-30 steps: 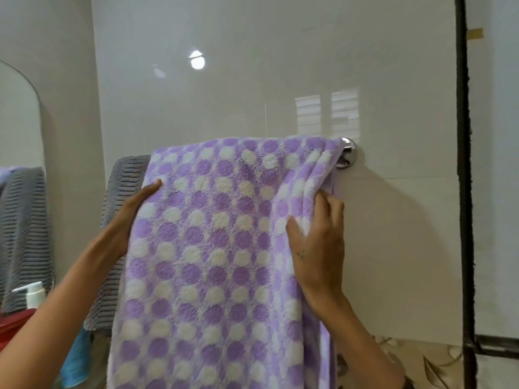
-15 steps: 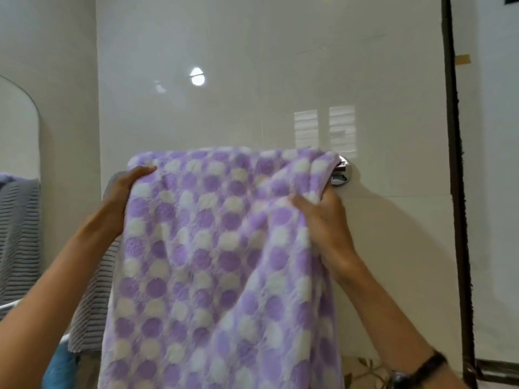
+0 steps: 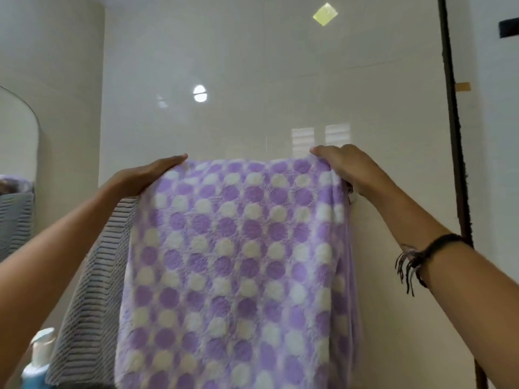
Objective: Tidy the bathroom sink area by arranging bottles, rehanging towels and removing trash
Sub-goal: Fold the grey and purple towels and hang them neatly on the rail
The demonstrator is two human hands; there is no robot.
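A purple towel with white dots (image 3: 238, 262) hangs down the tiled wall, draped over a rail that it hides. My left hand (image 3: 146, 175) lies flat along the towel's top left corner, fingers stretched over the fold. My right hand (image 3: 348, 167) rests over the top right corner, fingers curled on the fabric where the rail's end mount sits hidden beneath. A grey ribbed towel (image 3: 92, 290) hangs on the same wall just to the left, partly behind the purple one and my left arm.
A blue bottle with a white pump (image 3: 38, 363) stands at the bottom left. A mirror edge (image 3: 16, 169) at the far left reflects the grey towel. A dark vertical frame (image 3: 456, 136) runs down the right side. A yellow square sticker (image 3: 325, 14) sits high on the wall.
Both hands have moved up from the towel's front to its top edge. The chrome rail mount, visible earlier at the right, is now covered by my right hand and the towel.
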